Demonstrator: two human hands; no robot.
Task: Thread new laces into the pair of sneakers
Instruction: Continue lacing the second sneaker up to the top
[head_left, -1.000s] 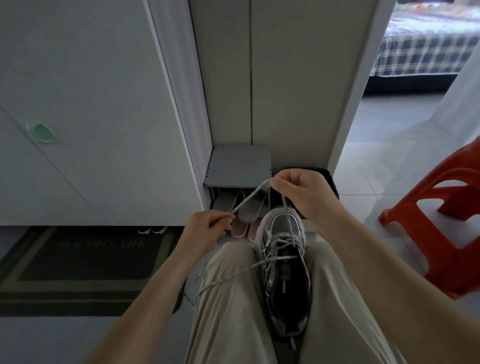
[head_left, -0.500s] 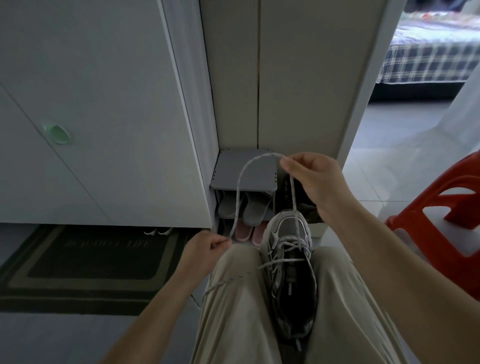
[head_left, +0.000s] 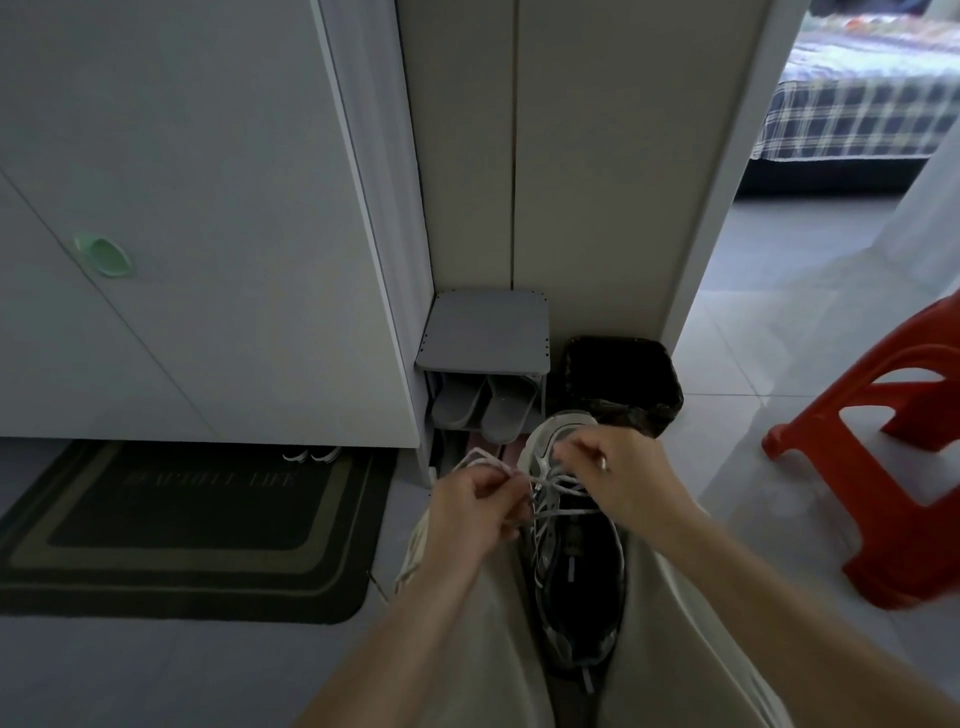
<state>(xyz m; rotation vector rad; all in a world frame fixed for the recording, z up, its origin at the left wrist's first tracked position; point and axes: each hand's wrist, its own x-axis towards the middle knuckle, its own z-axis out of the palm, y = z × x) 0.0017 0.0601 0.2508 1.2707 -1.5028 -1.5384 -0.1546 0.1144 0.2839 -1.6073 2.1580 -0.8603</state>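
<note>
Head view: the sneaker (head_left: 576, 582), a grey and white mesh trainer, sits wedged toe-forward between the person's thighs, in beige trousers (head_left: 498, 639); the white lace (head_left: 563, 513) already crosses its front eyelets, and a loose tail hangs down outside the left thigh. The left hand (head_left: 475, 506) is closed on the lace, pinching a small loop just left of the shoe; the right hand (head_left: 618, 478) is curled over the toe end of the lacing and appears to pinch a strand there, though blur hides its fingertips; the two hands are close together but not touching.

The lace looks flat, soft and limp, so it will likely twist and slip back through an eyelet unless kept taut; the best hold is probably right at its stiff tip, which I cannot see here. The shoe seems light and its upper pliable; the thighs' clamp is what steadies it, and a hard tug could pull it loose.

The floor (head_left: 769, 374) is pale glossy tile; a dark doormat (head_left: 182, 525) lies to the left below a white cabinet (head_left: 208, 208) with a green handle (head_left: 101, 257); ahead stand a small grey shoe rack (head_left: 488, 338) holding grey slippers (head_left: 483, 410) and a black bin (head_left: 623, 374); a red plastic stool (head_left: 883, 467) is on the right, and a plaid-covered bed (head_left: 857, 114) shows through the doorway.
</note>
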